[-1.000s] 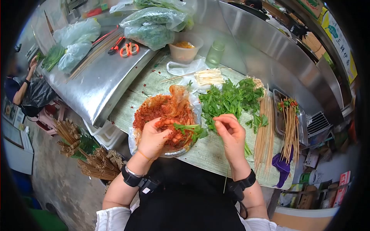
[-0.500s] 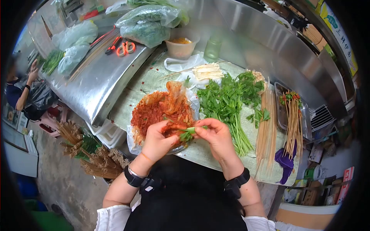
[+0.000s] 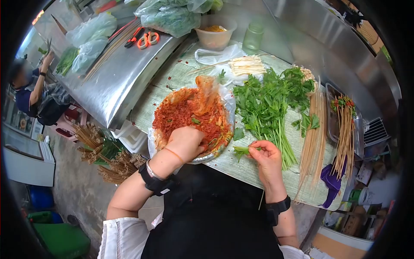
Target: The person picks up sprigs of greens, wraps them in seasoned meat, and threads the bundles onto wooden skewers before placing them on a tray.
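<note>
My left hand (image 3: 186, 141) is down in a plastic-lined bowl of red chili paste (image 3: 179, 110), its fingers curled against the paste and their tips hidden. My right hand (image 3: 266, 159) pinches a small bundle of green celery stalk and leaf (image 3: 241, 150) just right of the bowl. Below that hand a thin skewer (image 3: 261, 200) points down past the table edge; how it is held is hidden. Leafy celery (image 3: 263, 103) lies in a pile beyond my right hand.
Bare skewers (image 3: 313, 138) lie to the right, beside a tray (image 3: 334, 95) and loaded skewers (image 3: 343, 129). Enoki mushrooms (image 3: 248, 65), a tub (image 3: 216, 36) and a glass (image 3: 253, 38) stand behind. Scissors (image 3: 148, 39) lie on the metal counter (image 3: 108, 82). Another person (image 3: 32, 88) is far left.
My left hand has left the green bundle and moved left into the chili paste. My right hand has moved right and down with the bundle. The view has shifted slightly.
</note>
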